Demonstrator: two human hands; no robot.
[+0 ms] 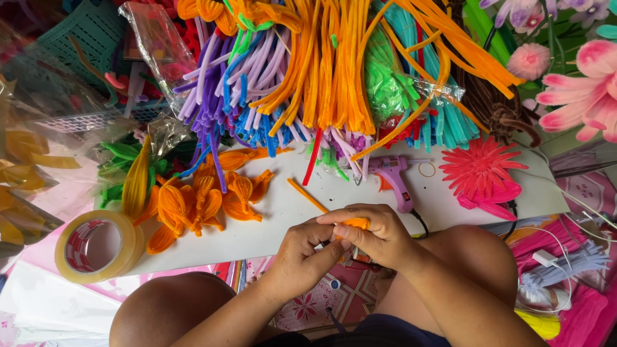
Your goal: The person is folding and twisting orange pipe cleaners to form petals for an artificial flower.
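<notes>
Fuzzy pipe-cleaner stems in orange, purple, blue, teal and green (334, 71) lie in a big heap across the far side of the scene, their ends spilling onto the white rectangular board (283, 212) that serves as the work surface. Right of the heap, beyond the board's far corner, stands a large pink flower with long fuzzy petals (588, 90). On the board's right end rests a spiky red-pink flower head made of bent stems (482, 173). On its left part lies a cluster of finished orange looped petals (199, 199), with a yellow-orange leaf shape just beside them. A wide roll of clear packing tape with a tan core (98, 245) sits at the board's near left corner, overhanging the edge. A small lilac glue gun with an orange trigger (393, 180) lies near the middle of the board, nozzle toward the left, just beyond the hands.

Both hands meet at the near edge of the board, above the knees. The left hand (302, 257) and the right hand (379, 234) are both closed, pinching one short orange fuzzy stem piece (355, 223) between the fingers. A single straight orange stem (307, 195) lies on the board just beyond the left hand.
</notes>
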